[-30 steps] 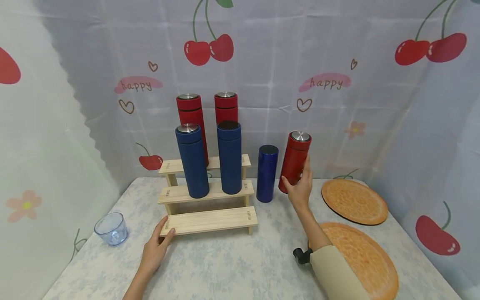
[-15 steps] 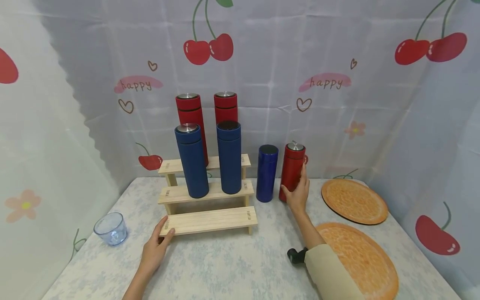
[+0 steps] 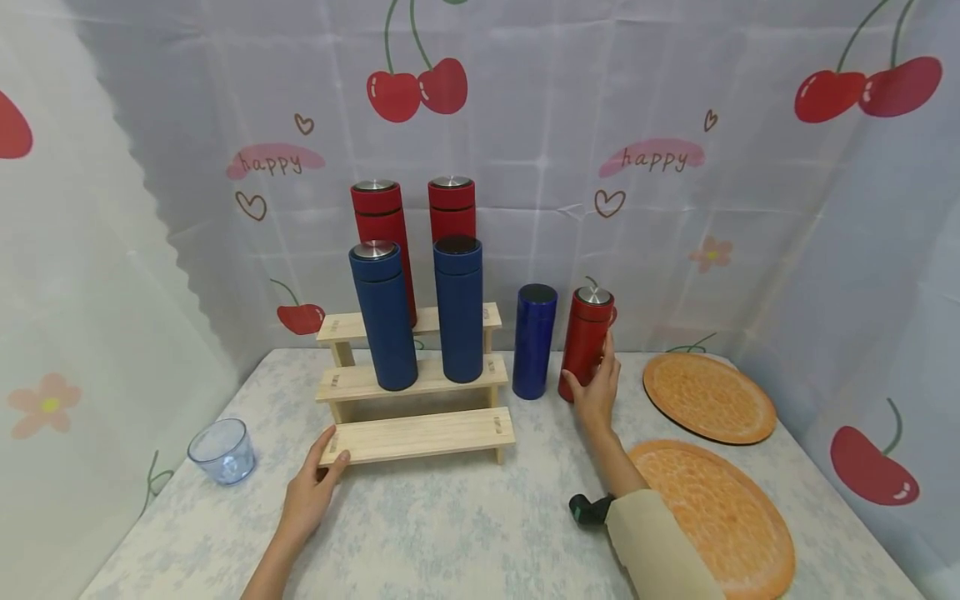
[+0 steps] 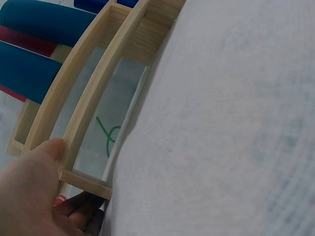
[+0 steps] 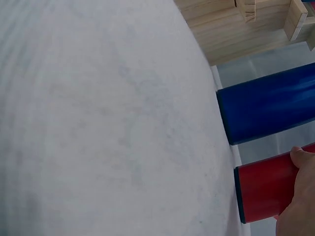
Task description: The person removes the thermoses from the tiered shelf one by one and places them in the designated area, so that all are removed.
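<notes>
Right hand (image 3: 597, 398) holds the red bottle (image 3: 582, 348), near upright, just ahead of it.
From my distant place I see the thumb on the bottle's left side and fingers on its right, so it is clamped. Its long axis rises from the tabletop (image 3: 465, 533), with the dark-blue bottle (image 3: 535, 343) just to the left. Farther left, the left hand (image 3: 306, 493) pinches the wooden rack (image 3: 423, 434), well apart from the red bottle; the right is nearer.
</notes>
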Tool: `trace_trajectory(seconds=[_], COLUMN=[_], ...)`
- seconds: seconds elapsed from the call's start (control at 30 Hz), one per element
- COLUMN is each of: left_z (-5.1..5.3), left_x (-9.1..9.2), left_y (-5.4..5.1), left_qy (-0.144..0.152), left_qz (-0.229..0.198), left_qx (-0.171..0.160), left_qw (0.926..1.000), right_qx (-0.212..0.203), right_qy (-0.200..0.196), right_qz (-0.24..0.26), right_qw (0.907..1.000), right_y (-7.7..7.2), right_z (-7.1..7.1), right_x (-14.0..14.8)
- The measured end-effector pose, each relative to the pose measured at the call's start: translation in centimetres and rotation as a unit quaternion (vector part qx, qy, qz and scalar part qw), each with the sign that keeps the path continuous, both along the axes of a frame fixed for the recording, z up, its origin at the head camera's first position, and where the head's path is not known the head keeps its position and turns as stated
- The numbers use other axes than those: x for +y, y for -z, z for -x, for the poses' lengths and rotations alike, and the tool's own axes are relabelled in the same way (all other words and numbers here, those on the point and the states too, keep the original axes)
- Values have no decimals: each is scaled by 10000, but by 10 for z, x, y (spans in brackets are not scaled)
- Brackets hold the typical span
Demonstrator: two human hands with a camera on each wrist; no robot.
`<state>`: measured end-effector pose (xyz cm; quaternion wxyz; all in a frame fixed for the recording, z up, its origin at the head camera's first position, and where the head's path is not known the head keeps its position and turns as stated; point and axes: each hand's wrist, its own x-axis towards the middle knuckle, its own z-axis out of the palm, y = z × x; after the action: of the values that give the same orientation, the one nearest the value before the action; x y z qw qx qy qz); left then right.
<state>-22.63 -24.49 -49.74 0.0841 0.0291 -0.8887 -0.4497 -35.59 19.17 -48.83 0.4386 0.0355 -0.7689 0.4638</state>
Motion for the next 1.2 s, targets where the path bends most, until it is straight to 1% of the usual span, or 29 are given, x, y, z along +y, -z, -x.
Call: trace_trajectory(seconds=[0.13,0.2,0.27,0.37,0.4,0.47,0.53,0.6,0.73,0.87,0.93,1.03,1.13,1.2], left_z=[0,-1,-2,-2,-2,-2,-2,-1,-1,-1,-1,-1,-1,0], left_x=[0,0,0,1,1,1,1,0,0,0,0,0,-1,-1], left_y=[-2,-3,-3,-3,-3,-3,-2,-2,-3,-5,-6,-6,-5,-4], left_qy=[-3,5,9,24,22,16,11,7,37,84,110,142,138,124], left_qz=[-18,-29,-25,-18,-18,-12,-9,-2,-28,-33,-64,-97,-81,-54], left_qx=[-8,-21,-32,-38,-34,-25,-12,-12,-65,-137,-144,-152,-184,-220], left_qw=[10000,10000,10000,10000,10000,10000,10000,10000,10000,9999,9998,9997,9997,9997], right_qx=[-37,-61,27,479,693,1134,1497,1702,1820,1833,1666,1154,614,386], right_qy=[31,171,374,730,767,689,464,152,-479,-1301,-1691,-1998,-2142,-2199], right_qz=[19,53,145,279,312,271,191,110,164,203,143,-107,-358,-462], right_qw=[10000,9998,9992,9958,9942,9908,9874,9852,9820,9742,9713,9729,9742,9737], right_y=[-1,-2,-6,-19,-25,-39,-52,-65,-92,-118,-127,-134,-130,-125], right_z=[0,-1,-5,-14,-18,-24,-29,-34,-39,-38,-37,-32,-28,-25], right_x=[-2,-4,-9,-21,-27,-40,-54,-68,-94,-116,-126,-137,-145,-149])
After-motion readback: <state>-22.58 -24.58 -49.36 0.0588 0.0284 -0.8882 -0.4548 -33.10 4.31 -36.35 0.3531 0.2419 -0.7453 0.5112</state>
